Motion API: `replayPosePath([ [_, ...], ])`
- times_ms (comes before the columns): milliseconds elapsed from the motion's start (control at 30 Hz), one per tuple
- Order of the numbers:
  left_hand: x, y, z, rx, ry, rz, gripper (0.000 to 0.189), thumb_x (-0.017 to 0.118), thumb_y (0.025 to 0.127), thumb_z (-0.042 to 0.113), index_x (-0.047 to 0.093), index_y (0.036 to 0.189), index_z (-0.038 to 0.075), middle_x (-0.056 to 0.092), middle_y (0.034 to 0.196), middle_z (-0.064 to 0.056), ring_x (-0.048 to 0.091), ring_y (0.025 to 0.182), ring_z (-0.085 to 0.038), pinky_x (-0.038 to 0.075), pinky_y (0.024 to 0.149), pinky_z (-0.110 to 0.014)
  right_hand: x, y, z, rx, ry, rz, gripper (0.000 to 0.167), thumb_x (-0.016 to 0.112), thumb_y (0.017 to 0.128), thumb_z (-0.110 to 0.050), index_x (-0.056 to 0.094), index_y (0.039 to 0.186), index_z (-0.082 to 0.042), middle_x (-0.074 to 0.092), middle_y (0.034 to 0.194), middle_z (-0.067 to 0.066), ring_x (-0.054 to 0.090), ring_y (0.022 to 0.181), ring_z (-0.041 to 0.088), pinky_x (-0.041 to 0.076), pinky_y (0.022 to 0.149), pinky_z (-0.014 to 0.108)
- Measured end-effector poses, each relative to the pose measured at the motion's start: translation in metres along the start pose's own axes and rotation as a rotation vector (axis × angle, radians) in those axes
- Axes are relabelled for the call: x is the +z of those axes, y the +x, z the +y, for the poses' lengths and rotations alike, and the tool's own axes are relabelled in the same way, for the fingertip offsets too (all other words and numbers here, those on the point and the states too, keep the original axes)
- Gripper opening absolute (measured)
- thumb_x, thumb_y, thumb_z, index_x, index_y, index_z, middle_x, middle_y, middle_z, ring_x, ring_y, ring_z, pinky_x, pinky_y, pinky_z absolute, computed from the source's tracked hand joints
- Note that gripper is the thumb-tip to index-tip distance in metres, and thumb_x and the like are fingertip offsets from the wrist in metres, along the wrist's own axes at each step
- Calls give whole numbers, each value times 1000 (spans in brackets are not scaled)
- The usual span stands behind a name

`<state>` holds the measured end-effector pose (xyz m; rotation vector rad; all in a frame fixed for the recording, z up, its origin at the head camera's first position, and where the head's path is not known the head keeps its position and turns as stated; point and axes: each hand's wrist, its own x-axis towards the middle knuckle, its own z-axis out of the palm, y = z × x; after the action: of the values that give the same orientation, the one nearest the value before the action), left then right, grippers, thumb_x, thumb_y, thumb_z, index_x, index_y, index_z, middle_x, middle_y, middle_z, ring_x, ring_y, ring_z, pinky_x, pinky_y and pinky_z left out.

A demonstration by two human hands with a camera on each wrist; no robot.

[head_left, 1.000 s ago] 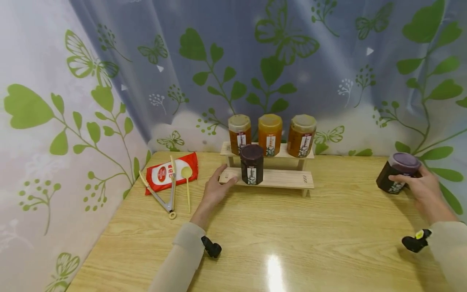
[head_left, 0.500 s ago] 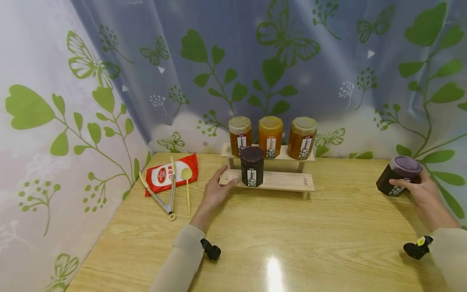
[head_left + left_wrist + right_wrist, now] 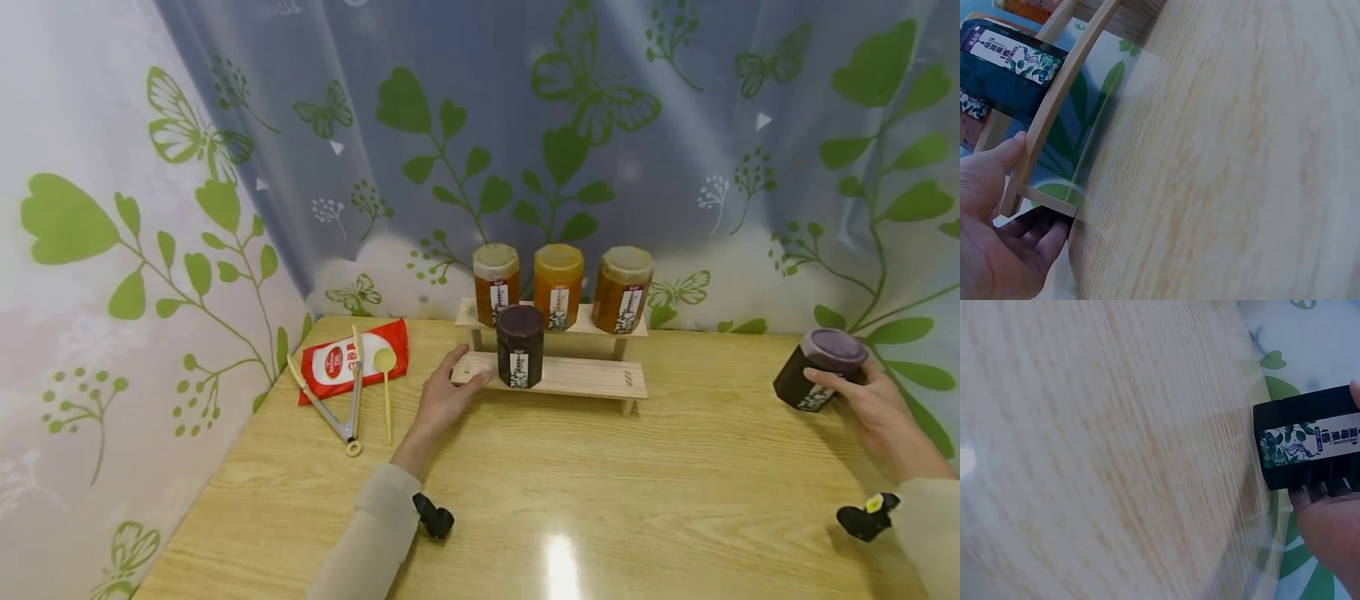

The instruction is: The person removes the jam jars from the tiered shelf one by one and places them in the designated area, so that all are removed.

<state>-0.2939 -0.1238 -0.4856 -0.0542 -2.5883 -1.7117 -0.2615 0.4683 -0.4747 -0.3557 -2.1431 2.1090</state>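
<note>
At the far right of the table my right hand (image 3: 873,400) grips a dark jam jar (image 3: 819,367) with a purple lid, fingers around its upper part. In the right wrist view this jar (image 3: 1310,437) shows a white label with leaves. My left hand (image 3: 448,396) holds the left end of a two-tier wooden display rack (image 3: 585,379); the left wrist view has the thumb on the front edge and the fingers (image 3: 1047,240) behind the leg. Another dark jar (image 3: 520,346) stands on the lower tier. On the upper tier are an amber jar (image 3: 497,287), an orange-lidded jar (image 3: 558,287) and a third jar (image 3: 624,292).
Left of the rack lies a red and white packet (image 3: 337,362). Metal tongs (image 3: 348,417) with pale tips and a yellow spoon (image 3: 387,392) overlap it on the wooden table (image 3: 570,483). A patterned curtain (image 3: 420,192) hangs behind and along the left side.
The scene sits slightly lower in the head view than before. Both hands keep their hold, and the jars and rack stay in the same arrangement.
</note>
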Motion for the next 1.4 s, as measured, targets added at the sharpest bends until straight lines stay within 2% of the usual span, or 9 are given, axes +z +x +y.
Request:
replayPosePath([
  [233, 2, 0, -1, -2, 9, -7, 75, 76, 96, 43, 43, 160, 24, 37, 167, -6, 31, 153, -36, 31, 120, -60, -2, -3, 3, -10, 141, -54, 86, 66, 102, -10, 16, 164, -40, 37, 129, -29, 19, 150, 1, 12, 122, 17],
  [467, 4, -1, 0, -13, 23, -8, 74, 75, 97, 42, 42, 161, 23, 36, 167, -6, 31, 153, -37, 31, 120, -61, -3, -7, 5, -21, 110, -18, 87, 68, 101, -12, 14, 166, -35, 38, 136, -27, 19, 151, -1, 8, 123, 18],
  [667, 5, -1, 0, -20, 26, -10, 74, 75, 97, 42, 42, 161, 24, 35, 167, -6, 31, 153, -37, 31, 119, -61, -5, -8, 1, -80, 101, -19, 63, 68, 101, -10, 35, 148, -37, 45, 122, -28, 31, 143, 0, 7, 123, 16],
  [733, 5, -1, 0, -22, 28, -7, 74, 75, 96, 43, 43, 160, 24, 35, 167, -6, 31, 153, -37, 31, 119, -61, -5, -8, -5, -97, 85, -12, 65, 67, 102, -12, 34, 152, -35, 45, 122, -28, 31, 143, 1, 13, 122, 14],
  [833, 4, -1, 0, -20, 27, -5, 74, 75, 96, 43, 43, 160, 25, 35, 167, -5, 31, 153, -37, 31, 120, -60, -3, -8, -18, -110, 78, 5, 78, 66, 103, -13, 21, 164, -29, 41, 150, -17, 22, 151, 2, 14, 121, 12],
  [1000, 3, -1, -1, -16, 30, 6, 73, 75, 96, 43, 43, 160, 27, 36, 167, -5, 31, 153, -37, 30, 120, -60, 0, -9, -38, -204, 67, -26, 84, 62, 105, -10, 8, 168, -19, 44, 144, -21, 21, 152, -1, 0, 122, 14],
  [1100, 3, -1, -3, -12, 34, 10, 73, 75, 96, 43, 43, 160, 28, 36, 167, -5, 32, 153, -37, 30, 120, -60, 3, -9, -49, -255, -27, -30, 81, 61, 105, -10, 10, 168, -18, 47, 128, -28, 24, 151, 0, -3, 123, 16],
  [1267, 2, 0, -3, -15, 25, 7, 72, 75, 96, 43, 43, 160, 29, 36, 167, -5, 31, 153, -38, 30, 120, -62, 10, -13, -61, -255, -327, -13, 80, 59, 108, -22, 7, 169, -22, 36, 155, -21, 12, 158, 10, -1, 128, 30],
  [1400, 2, 1, -1, -16, 21, 13, 73, 75, 96, 43, 43, 160, 28, 36, 167, -5, 30, 153, -37, 29, 120, -61, 19, -16, -67, -262, -368, -54, 77, 59, 108, -23, 12, 167, -29, 33, 160, -19, 13, 158, 9, 0, 128, 32],
])
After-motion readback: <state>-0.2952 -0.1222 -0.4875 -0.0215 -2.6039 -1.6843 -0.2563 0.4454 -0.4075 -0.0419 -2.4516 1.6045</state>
